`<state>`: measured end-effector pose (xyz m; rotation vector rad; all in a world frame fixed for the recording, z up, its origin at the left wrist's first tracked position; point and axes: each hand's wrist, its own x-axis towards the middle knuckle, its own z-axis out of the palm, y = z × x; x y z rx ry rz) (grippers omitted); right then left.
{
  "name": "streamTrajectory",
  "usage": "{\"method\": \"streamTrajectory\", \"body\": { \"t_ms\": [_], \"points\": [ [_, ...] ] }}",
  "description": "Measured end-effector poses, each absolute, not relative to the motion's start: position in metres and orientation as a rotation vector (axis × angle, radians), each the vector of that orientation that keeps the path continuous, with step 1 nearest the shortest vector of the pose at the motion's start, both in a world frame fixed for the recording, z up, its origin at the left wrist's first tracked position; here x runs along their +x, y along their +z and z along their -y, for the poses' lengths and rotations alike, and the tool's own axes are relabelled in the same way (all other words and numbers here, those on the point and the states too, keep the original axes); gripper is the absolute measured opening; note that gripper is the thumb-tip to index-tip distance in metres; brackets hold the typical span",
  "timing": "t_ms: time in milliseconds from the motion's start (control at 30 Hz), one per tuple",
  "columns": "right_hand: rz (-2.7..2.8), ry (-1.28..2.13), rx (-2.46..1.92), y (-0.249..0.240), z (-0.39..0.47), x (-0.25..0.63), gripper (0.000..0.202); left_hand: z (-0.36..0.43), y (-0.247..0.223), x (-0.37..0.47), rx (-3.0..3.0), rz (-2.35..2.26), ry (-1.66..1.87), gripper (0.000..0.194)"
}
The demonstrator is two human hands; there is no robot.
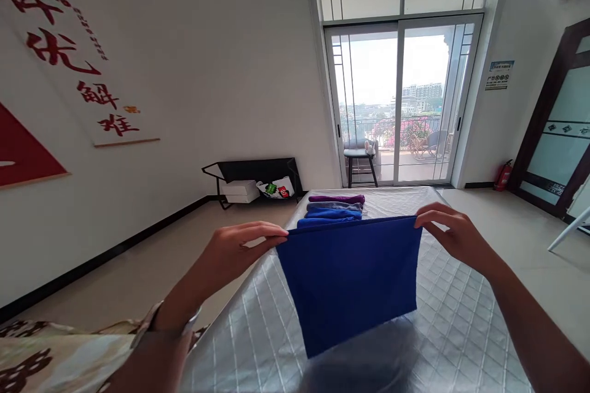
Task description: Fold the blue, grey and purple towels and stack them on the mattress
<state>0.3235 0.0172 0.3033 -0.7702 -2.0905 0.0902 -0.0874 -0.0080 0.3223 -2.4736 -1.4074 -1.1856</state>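
A dark blue cloth (354, 282) hangs between my two hands, stretched along its top edge above the quilted silver cover. My left hand (244, 249) pinches its upper left corner between thumb and fingers. At the upper right corner, my right hand (449, 227) pinches it the same way. Just beyond the cloth lies a row of folded cloths: a bright blue one (334, 213), a grey-blue one (334, 205) and a purple one (336, 199). The held cloth partly hides the nearest blue ones.
The silver quilted cover (249, 331) spreads over a bed-like surface. A black rack (258, 169) with a white box (240, 190) stands by the left wall. Patterned fabric (69, 356) lies at lower left. A stool (361, 156) shows near the glass doors, a fire extinguisher (503, 175) at right.
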Motion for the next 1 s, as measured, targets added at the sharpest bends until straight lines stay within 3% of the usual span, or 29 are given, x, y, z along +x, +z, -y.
{"method": "streamTrajectory", "body": {
  "t_ms": [300, 500, 667, 800, 1000],
  "points": [
    [2.012, -0.196, -0.848, 0.293, -0.008, 0.351, 0.024, 0.017, 0.325, -0.068, -2.495, 1.287, -1.332, 0.034],
    [1.562, -0.489, -1.086, 0.295, 0.004, 0.352, 0.020, 0.036, 0.327, -0.029, -2.803, 1.212, -1.450, 0.028],
    [1.465, -0.431, -1.243, 0.296, -0.044, 0.333, 0.026, 0.047, 0.316, 0.008, -2.971, 1.058, -1.524, 0.017],
    [1.679, -0.148, -1.233, 0.269, -0.116, 0.285, 0.028, 0.038, 0.268, 0.009, -2.749, 1.461, -1.672, 0.019],
    [2.149, 0.385, -1.088, 0.181, -0.151, 0.180, 0.030, 0.027, 0.132, -0.033, -2.450, 2.387, -1.563, 0.039]
  ]
}}
